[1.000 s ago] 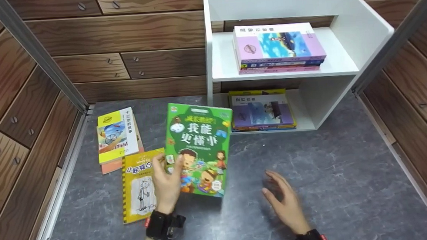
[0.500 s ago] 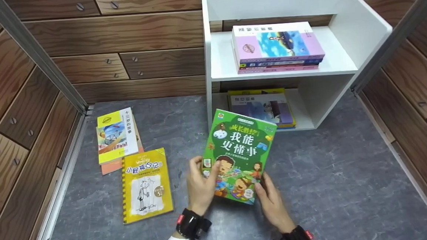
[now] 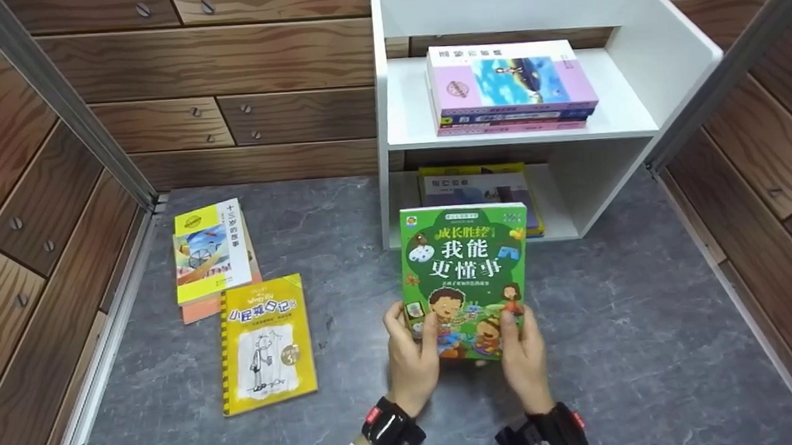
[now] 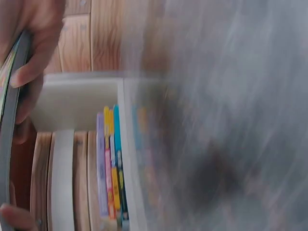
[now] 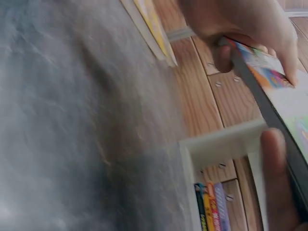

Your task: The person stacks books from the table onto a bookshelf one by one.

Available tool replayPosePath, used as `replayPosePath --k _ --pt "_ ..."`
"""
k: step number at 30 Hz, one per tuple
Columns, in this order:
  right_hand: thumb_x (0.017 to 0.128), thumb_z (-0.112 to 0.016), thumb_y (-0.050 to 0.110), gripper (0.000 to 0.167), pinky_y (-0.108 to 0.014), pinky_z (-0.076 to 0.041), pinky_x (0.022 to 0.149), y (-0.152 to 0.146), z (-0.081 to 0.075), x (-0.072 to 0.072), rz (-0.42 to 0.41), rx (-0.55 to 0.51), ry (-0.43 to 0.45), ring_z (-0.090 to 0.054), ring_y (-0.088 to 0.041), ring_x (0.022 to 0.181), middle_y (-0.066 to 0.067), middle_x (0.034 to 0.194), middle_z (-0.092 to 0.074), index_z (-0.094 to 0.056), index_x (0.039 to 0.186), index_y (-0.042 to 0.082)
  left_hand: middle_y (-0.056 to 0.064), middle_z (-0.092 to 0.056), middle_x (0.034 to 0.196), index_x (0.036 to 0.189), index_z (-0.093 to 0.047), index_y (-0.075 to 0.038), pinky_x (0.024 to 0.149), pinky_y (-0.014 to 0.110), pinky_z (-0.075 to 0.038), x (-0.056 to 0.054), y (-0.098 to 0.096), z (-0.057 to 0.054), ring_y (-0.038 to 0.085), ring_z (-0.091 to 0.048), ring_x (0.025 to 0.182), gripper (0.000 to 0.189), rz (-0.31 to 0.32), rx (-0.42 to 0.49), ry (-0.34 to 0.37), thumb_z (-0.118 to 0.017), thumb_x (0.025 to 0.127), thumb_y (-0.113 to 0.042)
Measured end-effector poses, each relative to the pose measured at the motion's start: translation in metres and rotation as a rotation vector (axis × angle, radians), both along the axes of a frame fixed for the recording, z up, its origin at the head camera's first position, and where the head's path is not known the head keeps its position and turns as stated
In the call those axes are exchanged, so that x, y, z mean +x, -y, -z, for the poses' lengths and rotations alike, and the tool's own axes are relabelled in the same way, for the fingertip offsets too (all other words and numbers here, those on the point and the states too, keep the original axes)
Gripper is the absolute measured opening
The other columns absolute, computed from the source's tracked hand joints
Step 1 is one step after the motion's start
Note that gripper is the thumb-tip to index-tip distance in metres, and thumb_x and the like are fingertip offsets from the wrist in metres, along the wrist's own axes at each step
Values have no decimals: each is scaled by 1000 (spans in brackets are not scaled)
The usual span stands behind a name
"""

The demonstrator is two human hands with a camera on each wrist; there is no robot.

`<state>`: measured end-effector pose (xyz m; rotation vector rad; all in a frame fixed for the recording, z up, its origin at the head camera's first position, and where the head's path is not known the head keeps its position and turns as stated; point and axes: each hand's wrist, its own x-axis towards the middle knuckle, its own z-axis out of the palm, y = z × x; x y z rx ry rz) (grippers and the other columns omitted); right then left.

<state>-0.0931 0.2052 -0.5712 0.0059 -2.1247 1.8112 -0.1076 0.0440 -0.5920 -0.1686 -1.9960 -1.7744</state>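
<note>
Green in cover, a children's book point(image 3: 464, 266) is held up off the grey marbled counter point(image 3: 648, 303), before the lower opening of a white shelf unit point(image 3: 675, 61). Its left side is gripped by the left hand point(image 3: 411, 362), its right side by the right hand point(image 3: 524, 356); both are clamped on the book near its lower end, with the thumbs laid over the front cover and the fingers tucked behind. A black strap point(image 3: 395, 429) is worn on the left wrist, and another black band point(image 3: 550, 436) on the right.

To the left, a yellow book point(image 3: 266, 344) is laid flat on the counter. Near its top, a yellow-and-white book point(image 3: 212, 247) is placed over a salmon-coloured one point(image 3: 202, 310) (whether the yellow book is touched by these or slightly overlaps them cannot be told). On the upper shelf, a neat stack of books point(image 3: 511, 81) is topped by a pink-and-white cover. On the lower shelf, more books point(image 3: 479, 184) are partly hidden by the green cover
</note>
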Motion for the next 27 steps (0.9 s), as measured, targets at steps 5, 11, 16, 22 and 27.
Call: replayPosePath --k 5,11,16,22,27 --pt "109 -49 2 22 -32 -49 35 -12 -7 -7 -8 -4 -76 -55 -14 43 -4 66 -58 -61 125 -7 11 -62 129 145 -28 2 95 35 -57 6 -4 4 21 -65 110 51 126 39 55 -58 107 -14" --pt "106 -53 -1 19 -37 -45 28 -36 -27 -19 -53 9 -88 -59 -17 40 -12 69 -69 -64 120 -7 10 -62 124 145 -29 -1 86 35 -57 -5 12 -3 20 -63 103 53 230 -20 39 -60 105 -15" --pt "102 -56 -7 17 -33 -47 31 -66 -44 -31 -148 153 -123 -61 -12 42 -13 69 -70 -66 116 -7 11 -61 119 146 -31 0 69 30 -57 -27 46 -22 20 -63 94 55 198 -80 -42 -61 102 -12" --pt "89 -65 -18 26 -19 -48 43 -88 -63 -48 -236 410 -234 -55 1 49 -8 67 -69 -72 111 -4 10 -64 122 150 -37 -1 63 30 -55 -50 79 -54 18 -64 91 59 152 -356 -132 -63 101 -23" --pt "92 -65 -14 27 -20 -39 35 -93 -79 -61 -433 468 -217 -40 3 38 1 61 -60 -74 110 4 10 -66 115 154 -37 -4 67 29 -58 -58 87 -74 18 -67 86 63 288 -541 -168 -62 103 -30"
